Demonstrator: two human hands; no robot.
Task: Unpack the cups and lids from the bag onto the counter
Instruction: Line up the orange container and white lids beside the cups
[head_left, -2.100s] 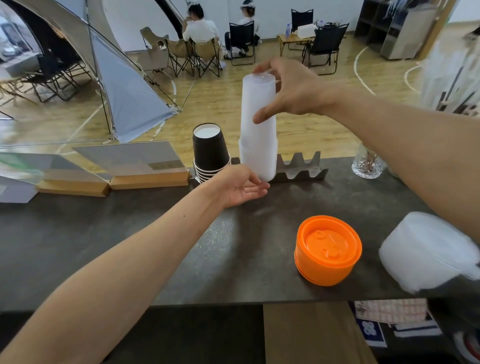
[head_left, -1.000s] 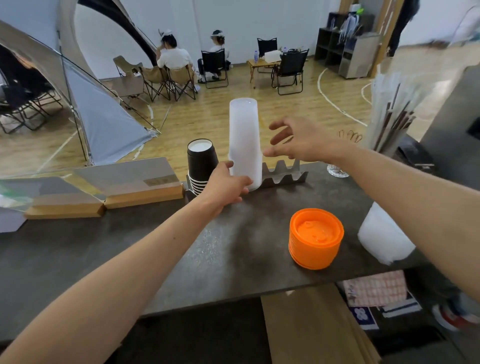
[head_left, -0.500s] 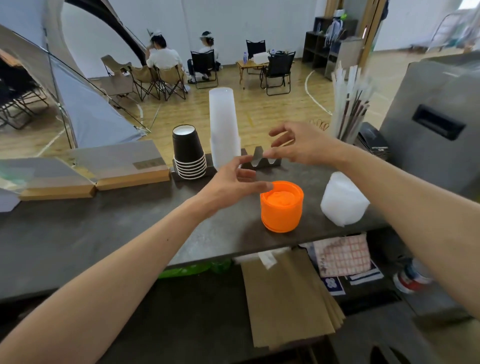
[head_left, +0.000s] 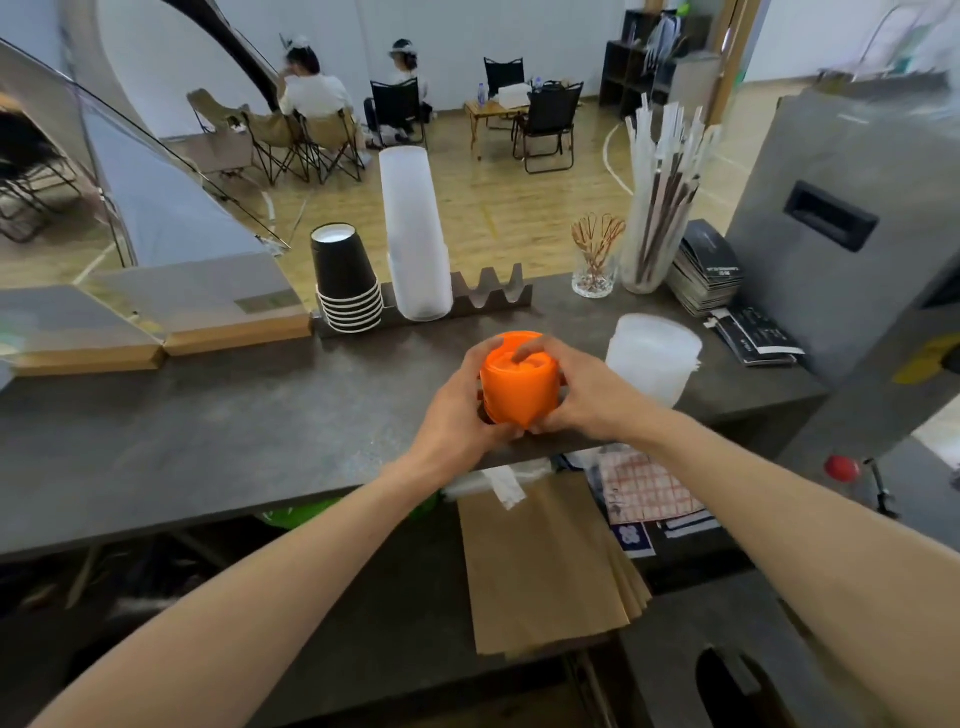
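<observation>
A dark desk (head_left: 208, 415) fronts a wood-floored hall with folding chairs. Near its front edge, the left hand (head_left: 457, 410) and right hand (head_left: 576, 395) each close their grip on the orange lids (head_left: 517, 389), one from either side, fingertips over the top. Just right stand the clear lids (head_left: 652, 358). Behind, in a notched rack (head_left: 493, 299), stand the tall clear cups (head_left: 415, 234) and, just to their left, the upside-down black cups (head_left: 348, 275). Paper bags (head_left: 545, 561) lie below the desk.
</observation>
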